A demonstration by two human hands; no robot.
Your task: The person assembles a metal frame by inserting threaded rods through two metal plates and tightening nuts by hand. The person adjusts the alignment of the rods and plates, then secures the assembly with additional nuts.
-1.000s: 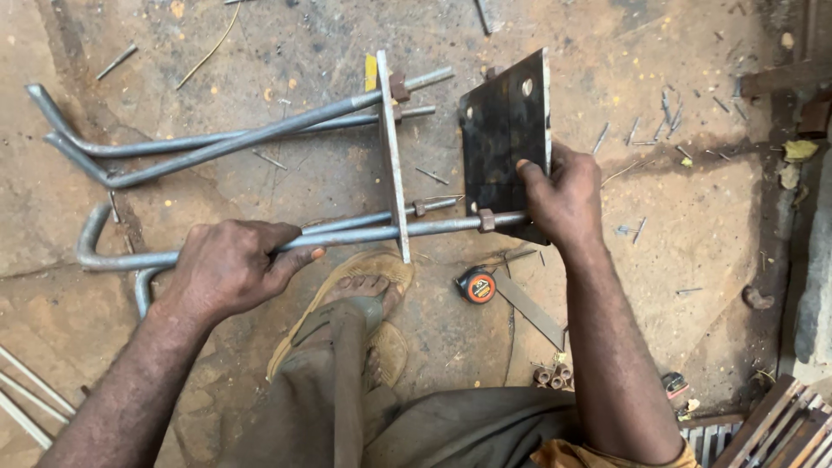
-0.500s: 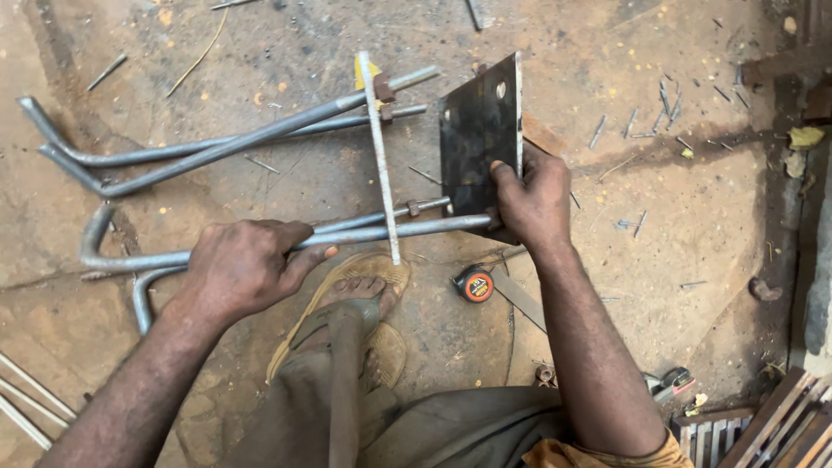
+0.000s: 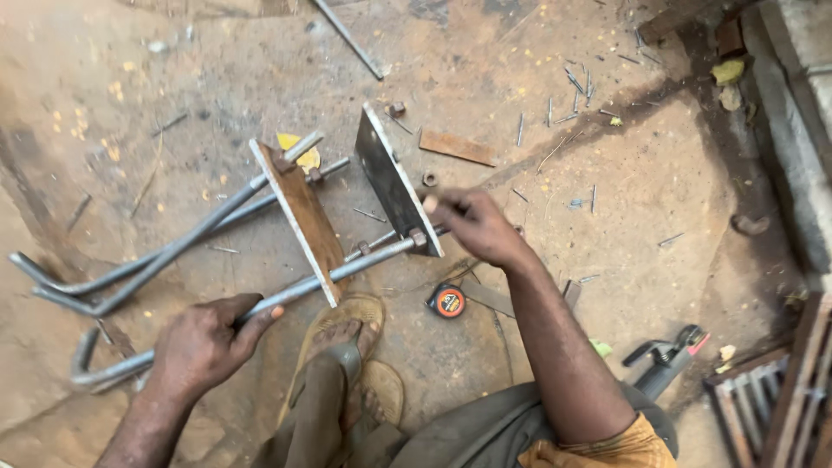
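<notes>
Left hand (image 3: pixel 204 342) grip on rod (image 3: pixel 295 293), tape measure (image 3: pixel 448 301) nearby

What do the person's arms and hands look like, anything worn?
Both are bare: no gloves, sleeves, watch or rings visible on the left hand or right hand. Forearms are uncovered up to the frame edge. Dust and grime mark the hands. A bit of orange cloth shows near the right elbow.
</notes>
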